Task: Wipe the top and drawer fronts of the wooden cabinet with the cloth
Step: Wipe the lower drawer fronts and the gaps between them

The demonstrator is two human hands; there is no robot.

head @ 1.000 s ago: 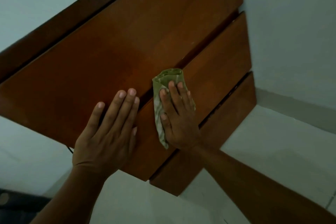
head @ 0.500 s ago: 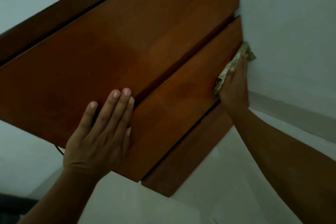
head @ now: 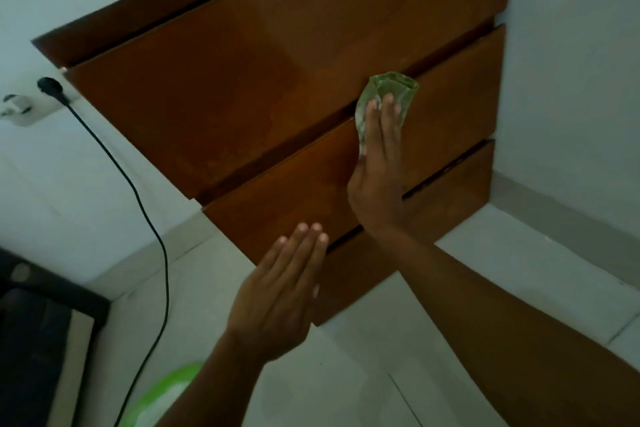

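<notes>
The wooden cabinet (head: 242, 97) fills the upper middle of the head view, seen from above, with its drawer fronts stepping down to the right. My right hand (head: 377, 177) lies flat with straight fingers on the green cloth (head: 388, 87), pressing it against the upper edge of the middle drawer front (head: 457, 97). The cloth is bunched and sticks out past my fingertips. My left hand (head: 277, 298) is held with straight fingers over the lower left corner of that drawer front; I cannot tell whether it touches the wood. The bottom drawer front (head: 450, 198) shows beside my right wrist.
A black cable (head: 138, 198) runs from a plug (head: 48, 85) at a wall socket (head: 20, 111) down the left side. A green and white object (head: 162, 399) lies on the white tiled floor (head: 519, 281). Dark furniture (head: 34, 322) stands at the lower left. White walls flank the cabinet.
My right hand has swept the cloth from the drawer front's right end back toward its middle. My left hand has left the upper panel and now sits lower.
</notes>
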